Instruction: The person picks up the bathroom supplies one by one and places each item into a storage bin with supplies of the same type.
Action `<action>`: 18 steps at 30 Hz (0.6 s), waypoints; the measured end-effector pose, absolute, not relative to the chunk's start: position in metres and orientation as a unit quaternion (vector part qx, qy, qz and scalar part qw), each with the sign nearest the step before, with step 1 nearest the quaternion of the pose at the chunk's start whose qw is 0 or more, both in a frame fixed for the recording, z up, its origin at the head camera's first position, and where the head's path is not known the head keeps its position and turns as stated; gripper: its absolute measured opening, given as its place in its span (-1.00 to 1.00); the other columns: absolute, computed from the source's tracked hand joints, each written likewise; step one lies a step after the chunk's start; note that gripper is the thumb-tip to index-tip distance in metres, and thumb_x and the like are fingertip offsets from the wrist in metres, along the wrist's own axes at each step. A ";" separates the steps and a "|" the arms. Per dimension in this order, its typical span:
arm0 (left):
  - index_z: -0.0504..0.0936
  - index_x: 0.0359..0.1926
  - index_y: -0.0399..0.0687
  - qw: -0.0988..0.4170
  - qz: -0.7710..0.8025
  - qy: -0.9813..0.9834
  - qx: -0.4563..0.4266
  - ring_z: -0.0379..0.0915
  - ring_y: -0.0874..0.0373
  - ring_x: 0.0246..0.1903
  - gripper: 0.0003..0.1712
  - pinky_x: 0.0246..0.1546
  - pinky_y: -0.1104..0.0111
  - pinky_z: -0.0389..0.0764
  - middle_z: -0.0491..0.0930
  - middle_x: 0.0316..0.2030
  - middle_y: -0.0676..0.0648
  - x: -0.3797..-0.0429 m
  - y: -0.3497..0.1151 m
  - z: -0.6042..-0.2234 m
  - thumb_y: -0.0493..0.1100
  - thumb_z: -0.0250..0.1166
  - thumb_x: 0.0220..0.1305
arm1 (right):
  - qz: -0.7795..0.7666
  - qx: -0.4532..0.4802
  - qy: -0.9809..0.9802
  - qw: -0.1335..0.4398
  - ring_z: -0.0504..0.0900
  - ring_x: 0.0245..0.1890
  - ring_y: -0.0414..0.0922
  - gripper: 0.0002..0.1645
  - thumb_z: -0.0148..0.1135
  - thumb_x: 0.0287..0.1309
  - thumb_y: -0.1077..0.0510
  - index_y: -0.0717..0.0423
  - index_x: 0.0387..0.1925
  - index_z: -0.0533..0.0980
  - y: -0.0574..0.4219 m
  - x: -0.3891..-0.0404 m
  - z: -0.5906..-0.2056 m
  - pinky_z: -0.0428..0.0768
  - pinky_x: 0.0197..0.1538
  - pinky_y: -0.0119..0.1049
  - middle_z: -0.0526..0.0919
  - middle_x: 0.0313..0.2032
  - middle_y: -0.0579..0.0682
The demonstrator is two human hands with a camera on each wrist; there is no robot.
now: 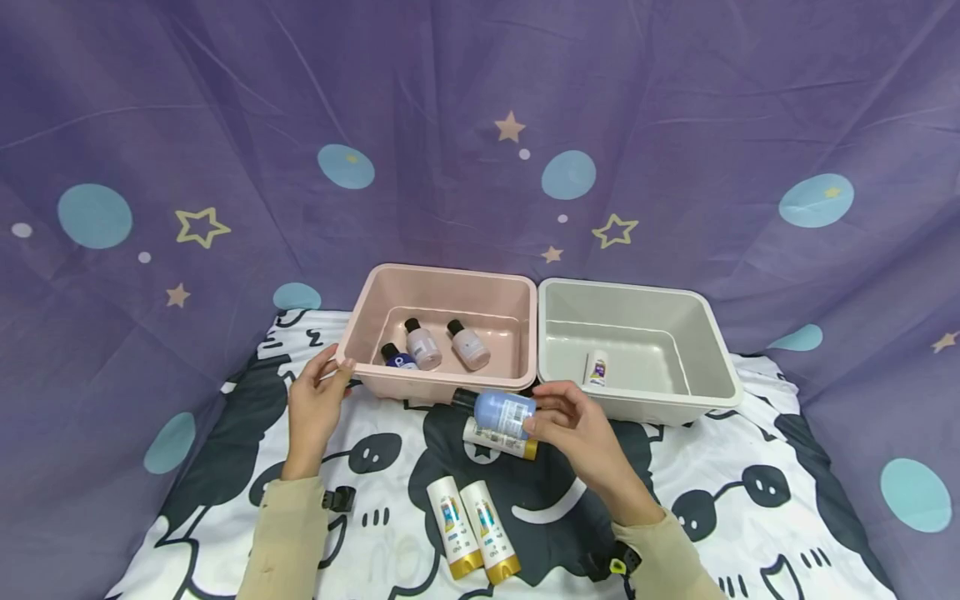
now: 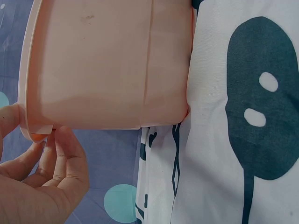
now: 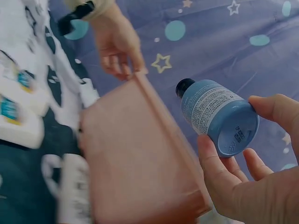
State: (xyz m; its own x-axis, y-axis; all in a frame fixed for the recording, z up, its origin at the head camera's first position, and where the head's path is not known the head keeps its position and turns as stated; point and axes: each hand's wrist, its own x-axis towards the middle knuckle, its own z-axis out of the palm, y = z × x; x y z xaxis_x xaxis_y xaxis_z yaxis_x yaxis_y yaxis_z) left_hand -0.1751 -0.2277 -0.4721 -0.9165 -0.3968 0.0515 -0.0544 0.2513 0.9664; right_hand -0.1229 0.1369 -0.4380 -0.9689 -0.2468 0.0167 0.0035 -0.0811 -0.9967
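Note:
My left hand grips the front left corner of a pink plastic bin; in the left wrist view, thumb and fingers meet around its rim. Between the fingertips of my right hand is a blue bottle with a black cap, tilted on its side just in front of that bin. The right wrist view shows the base of this bottle toward the hand and the cap pointing away. Inside the pink bin lie two pale pink bottles and a dark blue bottle, all black-capped.
To the right stands a light grey bin holding a small white tube. Two white tubes with gold caps lie on the patterned cloth in front. Another white tube lies below the blue bottle. A purple curtain hangs behind.

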 end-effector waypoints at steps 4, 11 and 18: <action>0.42 0.41 -0.06 0.144 -0.593 -0.779 0.145 0.57 0.10 0.02 -0.37 -0.05 0.24 0.68 0.55 0.15 -0.19 -0.175 -0.229 -0.472 0.04 0.28 0.41 | -0.736 -0.112 0.665 0.065 0.65 -0.13 -0.04 -0.40 0.34 0.14 0.40 0.42 0.19 0.34 0.135 -0.141 -0.417 0.71 -0.07 -0.21 0.50 0.00 0.26; 0.43 0.40 -0.05 0.147 -0.592 -0.779 0.145 0.57 0.18 -0.01 -0.38 -0.07 0.26 0.68 0.55 0.14 -0.18 -0.174 -0.231 -0.471 0.03 0.29 0.41 | -0.747 -0.105 0.655 0.045 0.64 -0.14 -0.02 -0.43 0.33 0.13 0.39 0.38 0.17 0.36 0.122 -0.180 -0.382 0.68 0.01 -0.06 0.49 0.00 0.22; 0.43 0.40 -0.07 0.142 -0.606 -0.771 0.139 0.55 0.26 -0.06 -0.35 -0.16 0.45 0.67 0.54 0.15 -0.22 -0.173 -0.230 -0.469 0.05 0.31 0.39 | -0.758 -0.098 0.643 0.052 0.57 -0.06 0.00 -0.44 0.33 0.17 0.36 0.37 0.17 0.37 0.106 -0.222 -0.357 0.62 0.11 0.00 0.47 -0.02 0.18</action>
State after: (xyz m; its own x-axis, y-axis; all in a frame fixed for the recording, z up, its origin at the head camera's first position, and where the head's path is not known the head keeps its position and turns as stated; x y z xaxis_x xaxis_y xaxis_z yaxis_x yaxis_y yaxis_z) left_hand -0.1727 -0.2299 -0.4687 -0.9211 -0.3861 0.0496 -0.0431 0.2278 0.9728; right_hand -0.2224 0.1056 -0.3571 -0.9754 -0.2049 0.0814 -0.0467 -0.1687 -0.9846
